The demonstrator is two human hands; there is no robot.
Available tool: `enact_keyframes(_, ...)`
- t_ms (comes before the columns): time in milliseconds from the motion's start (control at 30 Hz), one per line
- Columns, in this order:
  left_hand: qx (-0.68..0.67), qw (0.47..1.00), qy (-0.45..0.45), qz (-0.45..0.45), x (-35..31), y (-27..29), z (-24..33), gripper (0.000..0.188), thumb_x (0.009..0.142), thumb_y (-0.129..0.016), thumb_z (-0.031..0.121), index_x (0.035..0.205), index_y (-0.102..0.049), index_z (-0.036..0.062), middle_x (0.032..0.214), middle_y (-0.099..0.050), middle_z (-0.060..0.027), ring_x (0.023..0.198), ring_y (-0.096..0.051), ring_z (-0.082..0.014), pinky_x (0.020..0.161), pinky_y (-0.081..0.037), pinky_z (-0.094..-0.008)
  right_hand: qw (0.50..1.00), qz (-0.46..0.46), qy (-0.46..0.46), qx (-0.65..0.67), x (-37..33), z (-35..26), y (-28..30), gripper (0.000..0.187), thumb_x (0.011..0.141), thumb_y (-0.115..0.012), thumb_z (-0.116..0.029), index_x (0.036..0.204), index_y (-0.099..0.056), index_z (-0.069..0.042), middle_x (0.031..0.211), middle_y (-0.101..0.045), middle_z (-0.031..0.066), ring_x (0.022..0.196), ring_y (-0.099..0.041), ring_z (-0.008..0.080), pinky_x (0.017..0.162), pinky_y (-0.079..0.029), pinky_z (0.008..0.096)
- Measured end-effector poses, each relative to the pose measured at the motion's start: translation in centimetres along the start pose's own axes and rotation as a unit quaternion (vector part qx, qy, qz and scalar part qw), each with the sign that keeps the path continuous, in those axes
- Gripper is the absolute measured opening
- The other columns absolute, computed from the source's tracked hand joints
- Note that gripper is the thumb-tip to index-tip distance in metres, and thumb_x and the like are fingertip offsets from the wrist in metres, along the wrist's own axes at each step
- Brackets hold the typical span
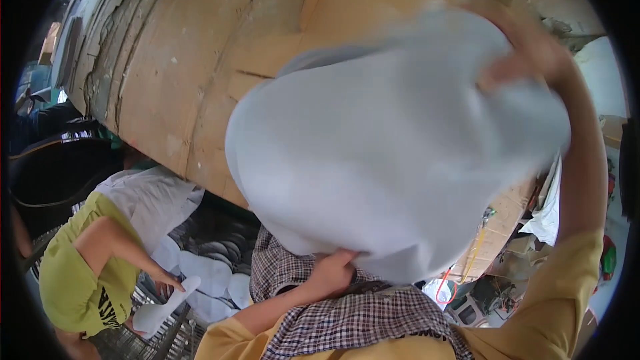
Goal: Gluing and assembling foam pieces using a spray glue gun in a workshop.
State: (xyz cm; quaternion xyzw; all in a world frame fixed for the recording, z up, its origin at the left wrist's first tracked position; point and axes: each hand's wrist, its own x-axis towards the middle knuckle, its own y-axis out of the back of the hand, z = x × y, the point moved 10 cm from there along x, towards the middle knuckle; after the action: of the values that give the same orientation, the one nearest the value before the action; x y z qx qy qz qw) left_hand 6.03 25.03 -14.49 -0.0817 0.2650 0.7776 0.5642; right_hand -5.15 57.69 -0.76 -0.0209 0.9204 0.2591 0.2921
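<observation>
A large, pale grey, rounded piece (360, 153), like a soft cover or bag, spans the space in front of my body. Whether it is cloth or plastic I cannot make out. Near my waist, my left hand (333, 273) is closed on its lower edge, thumb on the outer face. My right hand (527, 60) grips the far right end, its thumb over the surface and the other fingers mostly hidden; motion blurs this hand and that end of the piece. Behind it lies a cardboard-covered table (180, 87), partly hidden.
At lower left, a co-worker in a yellow-green shirt (87, 273) holds a white sole-shaped piece (163, 307). Several similar flat pieces (207, 270) lie beside them. A red cord (448, 285) and assorted clutter sit at lower right. Torn cardboard layers (107, 47) edge the table's left side.
</observation>
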Motion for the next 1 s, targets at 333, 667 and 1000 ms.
enact_keyframes(333,-0.699,0.699,0.142,-0.049,6.6,-12.0,-5.6,0.055,0.097,-0.041,0.041,0.139,-0.027,0.0087,0.142,-0.034,-0.0101,0.129,-0.036,-0.0261,0.104,-0.033,-0.0449,0.988,-0.065,-0.008,-0.14,19.3,9.2,-6.5,0.087,0.06,-0.073,-0.059,0.13,-0.051,-0.011,0.13,-0.052,0.0122,0.121,-0.047,0.0298,0.103,-0.036,0.0382)
enact_keyframes(667,-0.571,0.778,0.179,-0.191,4.0,-12.1,-7.6,0.048,0.092,-0.053,0.023,0.132,-0.041,0.0012,0.132,-0.048,-0.0148,0.117,-0.05,-0.0245,0.098,-0.04,-0.0394,0.917,0.366,0.102,-0.12,8.8,7.5,0.2,0.061,0.079,-0.067,-0.046,0.126,-0.053,-0.009,0.126,-0.054,0.0155,0.117,-0.05,0.0297,0.098,-0.04,0.0383)
enact_keyframes(1000,-0.753,0.637,0.156,0.059,5.6,1.8,-9.0,0.058,0.091,-0.057,0.033,0.136,-0.034,0.0042,0.135,-0.045,-0.0117,0.123,-0.044,-0.0292,0.102,-0.037,-0.0454,0.895,0.349,0.087,-0.265,-3.8,7.1,-20.8,0.059,0.077,-0.066,-0.039,0.129,-0.05,-0.016,0.141,-0.037,0.0132,0.133,-0.027,0.0351,0.108,-0.019,0.0556)
